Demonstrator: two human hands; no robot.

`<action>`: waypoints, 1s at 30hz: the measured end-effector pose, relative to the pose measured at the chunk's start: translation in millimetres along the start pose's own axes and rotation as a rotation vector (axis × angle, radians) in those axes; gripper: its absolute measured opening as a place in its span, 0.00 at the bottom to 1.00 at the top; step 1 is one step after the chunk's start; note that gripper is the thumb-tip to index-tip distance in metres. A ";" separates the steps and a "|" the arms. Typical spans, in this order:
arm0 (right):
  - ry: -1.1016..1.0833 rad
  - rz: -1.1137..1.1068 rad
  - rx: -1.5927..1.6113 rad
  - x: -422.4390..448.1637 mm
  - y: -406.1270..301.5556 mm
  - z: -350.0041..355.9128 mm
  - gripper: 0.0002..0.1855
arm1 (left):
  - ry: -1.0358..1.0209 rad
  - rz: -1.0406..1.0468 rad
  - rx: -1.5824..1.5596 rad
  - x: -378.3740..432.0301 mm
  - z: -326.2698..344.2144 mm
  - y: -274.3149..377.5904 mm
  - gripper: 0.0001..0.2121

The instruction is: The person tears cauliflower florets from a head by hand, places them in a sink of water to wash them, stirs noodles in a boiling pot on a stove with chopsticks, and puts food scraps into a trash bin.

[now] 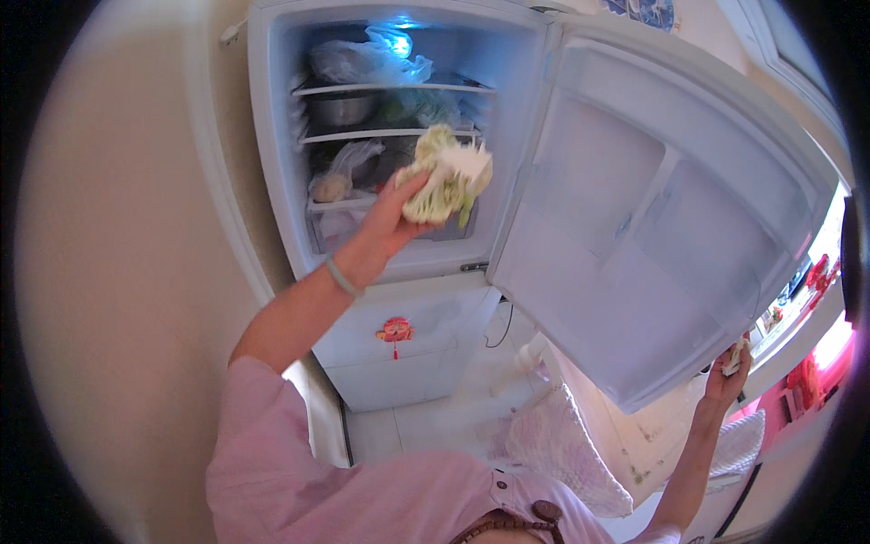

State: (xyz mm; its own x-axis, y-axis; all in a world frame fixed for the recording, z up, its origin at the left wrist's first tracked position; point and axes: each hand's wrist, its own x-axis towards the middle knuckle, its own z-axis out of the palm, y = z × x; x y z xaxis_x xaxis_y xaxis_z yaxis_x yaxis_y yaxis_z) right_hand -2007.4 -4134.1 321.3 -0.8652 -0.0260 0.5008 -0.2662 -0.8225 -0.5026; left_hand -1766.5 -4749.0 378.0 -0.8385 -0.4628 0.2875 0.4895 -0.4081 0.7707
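Note:
My left hand [397, 211] grips a large piece of cauliflower [445, 180], its cut white stem turned up and to the right. It is held in front of the lower shelves of an open refrigerator [272, 136]. Far to the right, my right hand [727, 381] has its fingers around a small whitish piece [734, 357], probably cauliflower too, beside the lower outer edge of the refrigerator door [612, 204]. Whether that hand also touches the door, I cannot tell.
Inside are plastic bags [360, 61] on the top shelf, a metal pot [340, 109], a bag with a pale round item [333, 187] and a bottom drawer [329, 228]. A red ornament [395, 330] hangs on the lower door. A quilted cover [564, 449] lies below the open door.

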 end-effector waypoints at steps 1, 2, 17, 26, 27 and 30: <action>0.018 -0.013 -0.005 -4.1 2.6 7.9 0.24 | -0.026 0.024 0.007 20.5 6.6 11.2 0.18; 0.038 -0.030 -0.011 -6.9 4.8 13.4 0.24 | -0.055 0.047 0.014 42.9 14.1 21.9 0.18; 0.205 -0.122 -0.124 -39.1 14.2 35.5 0.22 | 0.402 0.451 0.583 280.3 12.6 113.0 0.16; -0.037 -0.095 -0.134 -87.2 -13.2 27.0 0.25 | 0.065 0.589 0.878 58.0 30.7 -31.0 0.12; 0.033 -0.094 -0.107 -92.5 -10.0 38.4 0.25 | 0.032 0.514 0.790 26.6 26.2 -43.6 0.11; 0.133 -0.063 -0.058 -117.5 -0.4 76.9 0.26 | 0.068 0.445 0.703 -54.8 11.9 -75.8 0.11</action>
State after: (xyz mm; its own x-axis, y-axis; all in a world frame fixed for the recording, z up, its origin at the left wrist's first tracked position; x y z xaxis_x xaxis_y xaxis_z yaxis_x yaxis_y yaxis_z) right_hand -1873.0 -4174.4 316.8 -0.8936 0.1035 0.4368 -0.3427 -0.7858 -0.5148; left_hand -1760.5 -4683.4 310.6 -0.5745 -0.5208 0.6315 0.4892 0.4000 0.7750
